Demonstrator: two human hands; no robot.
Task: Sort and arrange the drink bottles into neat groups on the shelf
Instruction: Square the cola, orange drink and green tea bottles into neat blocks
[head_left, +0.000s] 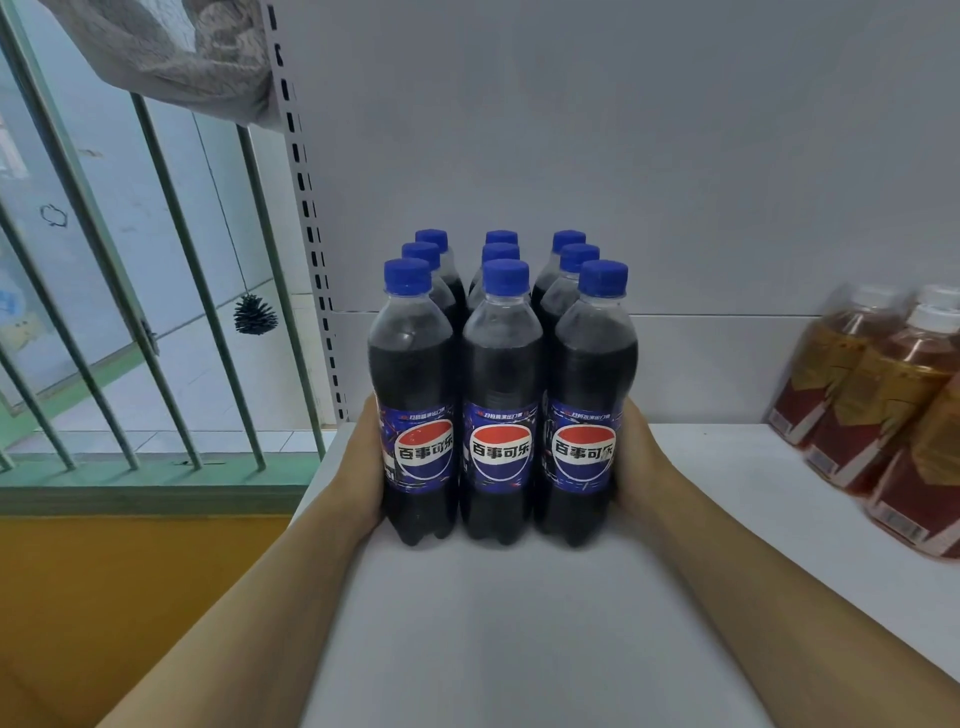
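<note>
A smooth white metal shelf (519, 623) runs from the near edge to a plain white back panel (623, 156), whose left side ends in a white upright strip punched with dark rectangular slots (306, 208). Left of the shelf stands a railing of slim pale green bars (171, 260) over a green sill, with an orange wall surface below it and a nubbly grey cloth (171, 47) draped at the top. On the shelf, toward its left part, stands a tight block of nine clear plastic cola bottles with dark liquid, blue ribbed screw caps and glossy blue labels bearing a red, white and blue roundel (501, 395), set upright in three rows of three, their lobed bases resting on the shelf surface. The left hand (363, 462) lies flat against the outer side of the left front bottle, and the right hand (636, 457) lies against the outer side of the right front bottle; the fingers of both are hidden behind the block, so their curl cannot be told. At the far right edge a cluster of clear amber tea bottles with white caps and red and gold labels (883, 415) stands well apart from the cola block. A small dark spiky pine cone (255, 314) hangs on a thin string behind the railing.
</note>
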